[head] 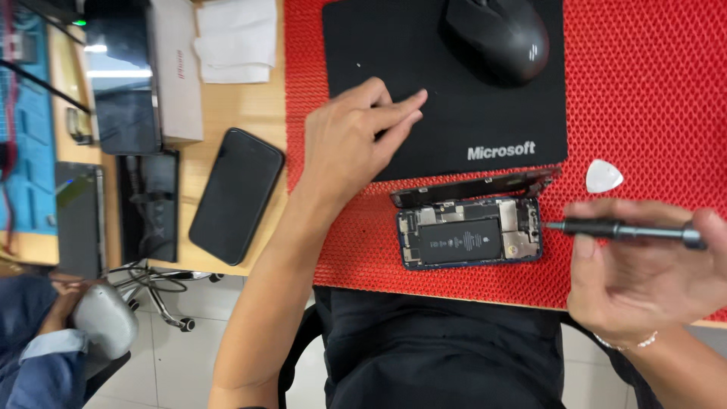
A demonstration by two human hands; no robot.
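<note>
An opened phone [469, 241] lies on the red mat [644, 91], its black battery and boards exposed, with its screen panel [473, 188] tilted up along the far edge. My right hand [644, 273] grips a dark screwdriver [625, 230] whose tip points at the phone's right edge. My left hand [356, 140] rests flat with fingers extended on the black mouse pad [454, 113], holding nothing.
A black mouse [496, 38] sits on the pad. A white triangular pick [603, 176] lies on the mat at right. A black phone [236, 195] lies face down on the wooden desk, with boxes, tissues [235, 38] and devices further left. Another person's arm and a chair are at lower left.
</note>
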